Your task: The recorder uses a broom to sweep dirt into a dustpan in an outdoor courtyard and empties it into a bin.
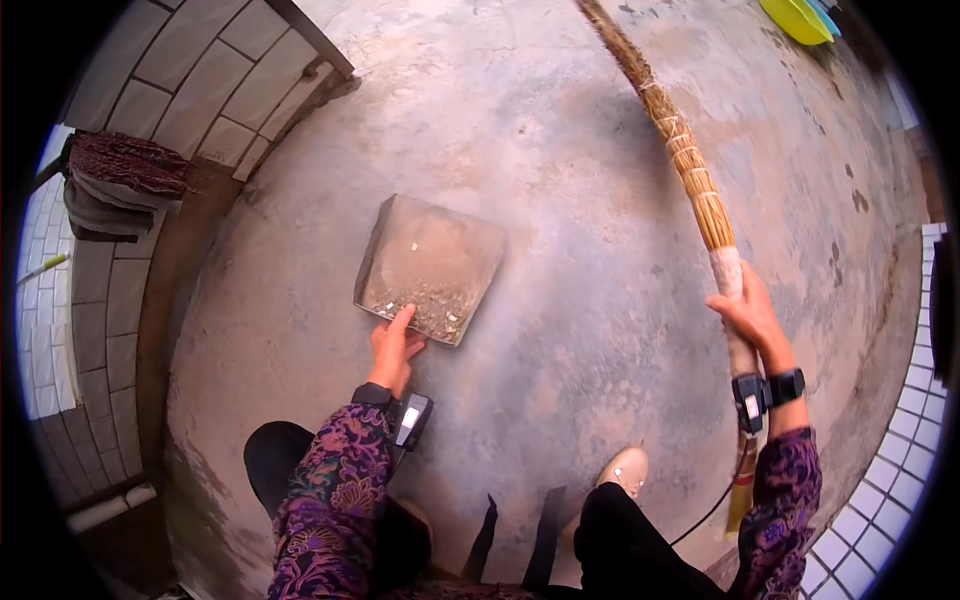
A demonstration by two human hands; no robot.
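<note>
My left hand grips the near rim of a square dustpan, thumb on top and fingers beneath. Grit and small pale scraps lie heaped along the dustpan's near side, and one light bit sits farther up its floor. On the right, my right hand is closed around the pale wrapped handle of a long straw broom. Cord binds the straw in several bands. The broom slants up and away, and its far end runs out of the picture at the top.
Stained concrete floor spreads around me. A tiled wall stands at the left, with a dark red cloth hung nearby. At the upper right is a yellow-green basin; white tiles line the right side. My shoe is below.
</note>
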